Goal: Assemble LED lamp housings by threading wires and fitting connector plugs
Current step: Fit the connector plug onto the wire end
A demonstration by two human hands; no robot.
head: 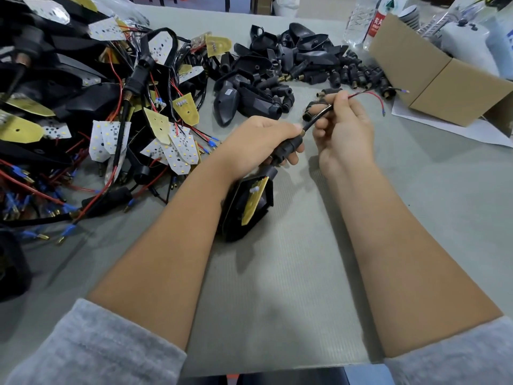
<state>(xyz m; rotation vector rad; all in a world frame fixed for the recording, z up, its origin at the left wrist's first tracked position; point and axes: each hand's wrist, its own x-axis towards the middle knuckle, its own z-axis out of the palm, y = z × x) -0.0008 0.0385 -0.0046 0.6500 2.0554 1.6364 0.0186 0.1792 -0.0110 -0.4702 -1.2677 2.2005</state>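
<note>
Sleeves (91, 348) of grey knit sit nearest, pushed up both forearms over the grey tabletop (291, 287). Just beyond, near the middle, a black lamp housing (249, 207) with a yellow circuit board (255, 201) in it hangs tilted below the left hand (261, 143). That hand's fingers are curled round the black connector plug (288, 148) at the housing's neck, gripping it. A black sleeved cable (319, 115) runs from the plug's brass tip up and right into the right hand (344, 129), whose fingers pinch it; a red wire (372, 95) with a blue-tipped end trails out to the right of those fingers.

Left of the hands lies a tangled heap of wired LED boards (111, 120), white and yellow, with red and black leads and blue terminals. Farther off, past the hands, sits a pile of empty black housings and plugs (291, 65). At the far right stand a cardboard box (433, 76) and a clear water bottle (366, 20).
</note>
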